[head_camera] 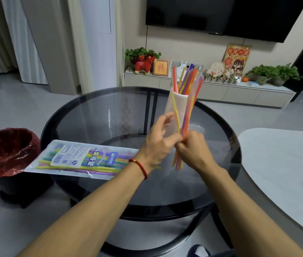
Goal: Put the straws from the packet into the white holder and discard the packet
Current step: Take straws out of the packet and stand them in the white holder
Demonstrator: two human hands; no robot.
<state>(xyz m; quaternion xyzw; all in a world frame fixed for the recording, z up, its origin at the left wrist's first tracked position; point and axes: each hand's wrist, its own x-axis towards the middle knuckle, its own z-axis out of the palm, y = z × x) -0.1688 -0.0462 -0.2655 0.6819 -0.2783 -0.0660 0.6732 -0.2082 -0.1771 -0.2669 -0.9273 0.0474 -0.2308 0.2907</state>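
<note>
My right hand (193, 151) grips a bundle of coloured straws (185, 117) in front of the white ribbed holder (174, 110), which stands on the round glass table (95, 115). Several straws stand in the holder, their tips fanning above its rim. My left hand (160, 140) is beside the bundle, its fingers touching the straws at the right hand's grip; blur hides whether it pinches one. The straw packet (80, 158) lies flat on the table's left side, with coloured straws still showing inside it.
A dark bin with a red liner (6, 151) stands on the floor left of the table. A white table (286, 164) edges in at the right. Behind are a low TV cabinet (221, 91) with ornaments and plants, and curtains at the left.
</note>
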